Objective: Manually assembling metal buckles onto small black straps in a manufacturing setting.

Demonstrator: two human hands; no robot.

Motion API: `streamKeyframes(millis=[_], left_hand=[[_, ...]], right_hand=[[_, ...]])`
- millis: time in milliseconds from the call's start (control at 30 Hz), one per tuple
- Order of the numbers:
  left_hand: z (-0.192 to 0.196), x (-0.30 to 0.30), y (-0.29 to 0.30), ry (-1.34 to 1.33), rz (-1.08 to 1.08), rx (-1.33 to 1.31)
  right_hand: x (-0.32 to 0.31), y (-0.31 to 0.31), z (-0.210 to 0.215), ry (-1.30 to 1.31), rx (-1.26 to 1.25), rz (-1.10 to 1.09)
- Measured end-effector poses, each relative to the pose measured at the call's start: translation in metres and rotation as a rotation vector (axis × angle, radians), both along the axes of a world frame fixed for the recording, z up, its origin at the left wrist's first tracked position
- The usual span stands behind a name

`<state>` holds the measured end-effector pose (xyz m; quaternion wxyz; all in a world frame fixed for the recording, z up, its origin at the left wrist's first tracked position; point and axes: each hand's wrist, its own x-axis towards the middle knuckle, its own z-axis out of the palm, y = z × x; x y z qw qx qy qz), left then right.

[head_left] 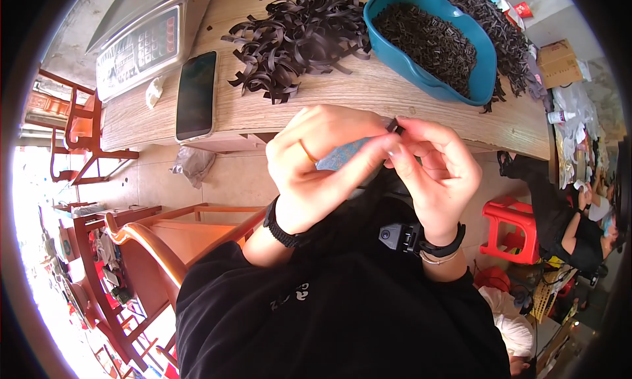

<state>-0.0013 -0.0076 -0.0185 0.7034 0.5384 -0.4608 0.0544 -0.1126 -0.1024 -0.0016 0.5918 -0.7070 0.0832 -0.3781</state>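
Note:
In front of my chest, over the table's near edge, my left hand [322, 158] and my right hand [438, 168] meet at the fingertips. Between them they pinch a small black strip piece [394, 125], mostly covered by the fingers. Just beyond my hands lies a loose heap of dark brown-black flat strips [303, 40], some curled into loops. To its right stands a teal plastic tub [484, 69] filled with short dark pieces. Another heap of small dark pieces [494, 30] spreads along the tub's far right side.
On the wooden table [243, 109], left of the strips, are a phone [196, 96], a crumpled white tissue [154, 92] and a grey-white scale [141, 46]. A wooden chair [148, 244] stands at left, a red stool [510, 231] at right. Another person [582, 237] sits far right.

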Motion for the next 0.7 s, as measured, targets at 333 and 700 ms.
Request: streamKeyframes(millis=[333, 700], left_hand=[[0.0095, -0.0049, 0.0033, 0.051, 0.034, -0.026], [0.0023, -0.003, -0.0011, -0.031, 0.091, -0.123]], right_hand=[[0.0014, 0.0013, 0.0015, -0.047, -0.098, 0.005], [0.0018, 0.0032, -0.0004, -0.023, -0.074, 0.029]])
